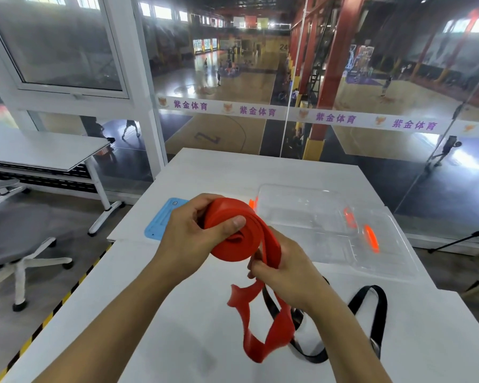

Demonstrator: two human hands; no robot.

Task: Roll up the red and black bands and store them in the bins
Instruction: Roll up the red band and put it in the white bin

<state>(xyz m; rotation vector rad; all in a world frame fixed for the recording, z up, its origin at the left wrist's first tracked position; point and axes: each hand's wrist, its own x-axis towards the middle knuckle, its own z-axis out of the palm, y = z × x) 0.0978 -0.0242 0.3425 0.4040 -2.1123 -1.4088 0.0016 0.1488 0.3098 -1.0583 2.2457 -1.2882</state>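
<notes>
The red band (227, 217) is partly wound into a coil held above the white table (177, 313). My left hand (190, 233) grips the coil, thumb pressed on its top. My right hand (284, 268) pinches the strip just below the coil on its right side. The unrolled tail of the red band hangs down in twisted loops to the table. The black band (380, 313) lies loose on the table under and to the right of my right forearm, partly hidden by it. A clear plastic bin (310, 214) with orange latches stands behind my hands.
A clear lid or second bin (382, 250) with an orange latch lies right of the first. A blue lid (161, 222) lies flat behind my left hand. Glass wall stands beyond the table's far edge. An office chair (17, 239) and another table stand on the left.
</notes>
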